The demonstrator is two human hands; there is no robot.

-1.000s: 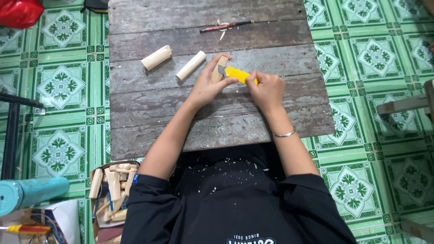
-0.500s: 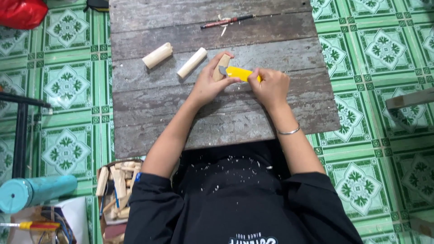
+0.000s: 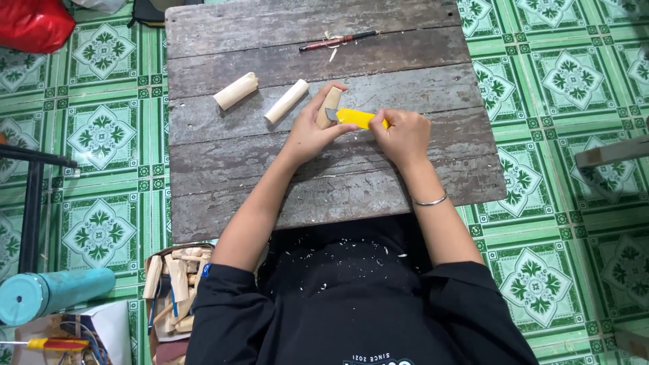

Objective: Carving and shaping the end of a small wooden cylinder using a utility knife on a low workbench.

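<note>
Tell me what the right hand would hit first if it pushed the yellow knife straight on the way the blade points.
The right hand points the yellow knife leftward, so it would likely meet the wood piece in the left hand first; the blade seems to touch it already.

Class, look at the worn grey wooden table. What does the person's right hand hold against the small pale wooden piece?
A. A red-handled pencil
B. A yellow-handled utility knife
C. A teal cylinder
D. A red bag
B: the right hand grips a yellow-handled utility knife, its blade tip against the small pale wooden piece that the left hand steadies on the worn grey wooden table.
</note>
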